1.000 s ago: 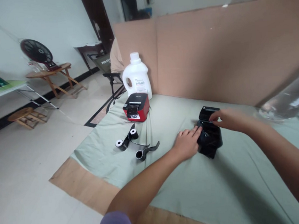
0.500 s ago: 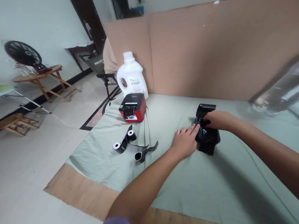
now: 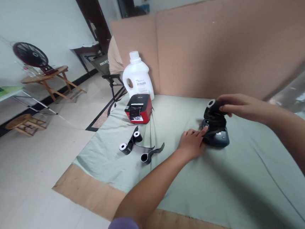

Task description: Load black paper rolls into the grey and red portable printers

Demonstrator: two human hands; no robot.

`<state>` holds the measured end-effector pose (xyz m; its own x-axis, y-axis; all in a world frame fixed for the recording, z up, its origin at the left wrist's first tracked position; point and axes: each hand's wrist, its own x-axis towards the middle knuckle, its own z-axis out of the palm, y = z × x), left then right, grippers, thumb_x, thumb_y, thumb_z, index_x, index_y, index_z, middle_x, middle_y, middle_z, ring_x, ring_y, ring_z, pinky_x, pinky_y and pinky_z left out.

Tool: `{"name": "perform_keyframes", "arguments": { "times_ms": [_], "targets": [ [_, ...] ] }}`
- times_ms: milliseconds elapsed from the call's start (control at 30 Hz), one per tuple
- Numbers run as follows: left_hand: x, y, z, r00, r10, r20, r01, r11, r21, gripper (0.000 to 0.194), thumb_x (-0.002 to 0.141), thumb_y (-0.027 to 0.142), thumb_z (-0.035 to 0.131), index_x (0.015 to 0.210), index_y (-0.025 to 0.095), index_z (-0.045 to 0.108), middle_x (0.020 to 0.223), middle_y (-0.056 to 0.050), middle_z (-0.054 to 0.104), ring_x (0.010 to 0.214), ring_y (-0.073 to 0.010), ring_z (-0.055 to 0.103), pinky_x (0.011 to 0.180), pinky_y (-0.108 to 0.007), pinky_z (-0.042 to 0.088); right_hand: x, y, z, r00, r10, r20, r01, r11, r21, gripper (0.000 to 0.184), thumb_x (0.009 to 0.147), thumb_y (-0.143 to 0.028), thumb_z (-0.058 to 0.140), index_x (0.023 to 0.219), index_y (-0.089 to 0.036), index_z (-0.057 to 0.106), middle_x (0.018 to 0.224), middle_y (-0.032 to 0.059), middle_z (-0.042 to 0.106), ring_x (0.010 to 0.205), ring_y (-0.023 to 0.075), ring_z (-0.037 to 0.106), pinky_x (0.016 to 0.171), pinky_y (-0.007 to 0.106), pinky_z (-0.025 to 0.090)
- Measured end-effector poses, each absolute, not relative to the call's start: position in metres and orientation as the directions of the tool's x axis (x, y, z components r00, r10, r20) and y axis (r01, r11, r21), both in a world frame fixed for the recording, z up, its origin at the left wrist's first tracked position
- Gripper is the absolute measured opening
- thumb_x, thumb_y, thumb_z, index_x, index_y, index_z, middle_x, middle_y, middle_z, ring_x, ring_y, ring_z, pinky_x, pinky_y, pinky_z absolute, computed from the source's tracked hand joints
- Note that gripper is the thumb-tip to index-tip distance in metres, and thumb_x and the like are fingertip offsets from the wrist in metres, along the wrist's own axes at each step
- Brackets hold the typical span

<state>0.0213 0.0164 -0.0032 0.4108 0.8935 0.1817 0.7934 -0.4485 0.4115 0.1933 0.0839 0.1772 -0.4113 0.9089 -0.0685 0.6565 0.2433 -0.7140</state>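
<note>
A dark portable label printer (image 3: pixel 219 140) lies on the green cloth to the right of centre. My left hand (image 3: pixel 191 144) grips its left side, with the fingertips over the edge and the thumb hidden. Just above the printer's far end, my right hand (image 3: pixel 235 104) is closed around a black paper roll (image 3: pixel 210 104) with a white core showing. Black paper hangs from the roll down toward the printer; where the paper ends and the opened cover begins is hard to make out.
Left of my hands lie several loose black paper rolls (image 3: pixel 123 148) with unwound strips. Behind them stand a red and black printer (image 3: pixel 144 110) and a white jug (image 3: pixel 137 76). Cardboard (image 3: pixel 216 52) walls the back, and clear plastic (image 3: pixel 299 87) is at right.
My right hand has risen from inside the printer, bringing the paper roll up and out. My left hand stays at the printer's side. The view has shifted slightly.
</note>
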Motion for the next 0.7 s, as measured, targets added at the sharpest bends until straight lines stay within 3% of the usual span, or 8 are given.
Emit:
{"name": "perform_keyframes", "arguments": {
  "times_ms": [100,233,300,500,567,700],
  "targets": [
    [0.023,0.016,-0.005,0.404,0.885,0.23,0.762,-0.465,0.451,0.062,0.096,0.021,0.045,0.158,0.022,0.038,0.144,-0.009,0.061,0.133,-0.0272,0.052,0.11,-0.043,0.041,0.172,0.075,0.176,-0.462,0.88,-0.109,0.463,0.135,-0.876,0.017,0.087,-0.035,0.055,0.088,-0.019,0.063,0.067,0.0023,0.058,0.058,0.0156,0.052,0.061,0.031,0.043],
    [0.022,0.013,-0.007,0.369,0.87,0.328,0.768,-0.484,0.42,0.067,0.094,0.022,0.047,0.16,0.02,0.033,0.146,-0.01,0.059,0.131,-0.0281,0.053,0.107,-0.041,0.043,0.137,0.059,0.169,-0.557,0.816,-0.154,0.408,0.107,-0.907,0.042,0.079,-0.051,0.073,0.106,-0.022,0.058,0.074,-0.0013,0.059,0.058,0.0142,0.051,0.055,0.027,0.04],
    [0.022,0.012,-0.006,0.368,0.871,0.326,0.781,-0.48,0.399,0.063,0.095,0.024,0.047,0.157,0.021,0.038,0.138,-0.009,0.064,0.127,-0.0285,0.055,0.104,-0.043,0.044,0.118,0.053,0.166,-0.606,0.784,-0.133,0.424,0.178,-0.888,0.046,0.078,-0.049,0.075,0.111,-0.023,0.056,0.083,0.0004,0.063,0.063,0.0144,0.053,0.056,0.026,0.041],
    [0.021,0.013,-0.003,0.386,0.883,0.268,0.794,-0.466,0.391,0.047,0.094,0.024,0.047,0.14,0.021,0.055,0.132,-0.007,0.067,0.123,-0.0281,0.054,0.104,-0.043,0.043,0.07,0.051,0.159,-0.673,0.731,0.118,0.456,0.534,-0.712,0.022,0.089,-0.041,0.06,0.092,-0.02,0.064,0.087,0.0035,0.065,0.078,0.0188,0.056,0.068,0.03,0.043],
    [0.021,0.014,-0.003,0.384,0.887,0.254,0.799,-0.458,0.389,0.044,0.094,0.024,0.047,0.137,0.02,0.057,0.131,-0.008,0.068,0.123,-0.0287,0.054,0.104,-0.044,0.043,0.058,0.051,0.155,-0.646,0.756,0.106,0.417,0.466,-0.78,0.024,0.092,-0.042,0.057,0.102,-0.021,0.064,0.084,0.0024,0.064,0.074,0.0175,0.055,0.065,0.029,0.043],
    [0.021,0.016,-0.001,0.401,0.89,0.216,0.797,-0.455,0.397,0.042,0.096,0.025,0.045,0.136,0.019,0.058,0.135,-0.01,0.065,0.127,-0.0302,0.052,0.107,-0.046,0.043,0.041,0.049,0.149,-0.554,0.809,-0.196,0.327,-0.004,-0.945,0.032,0.091,-0.052,0.063,0.107,-0.026,0.056,0.059,-0.0075,0.04,0.049,0.011,0.035,0.049,0.023,0.027]
  ]
}}
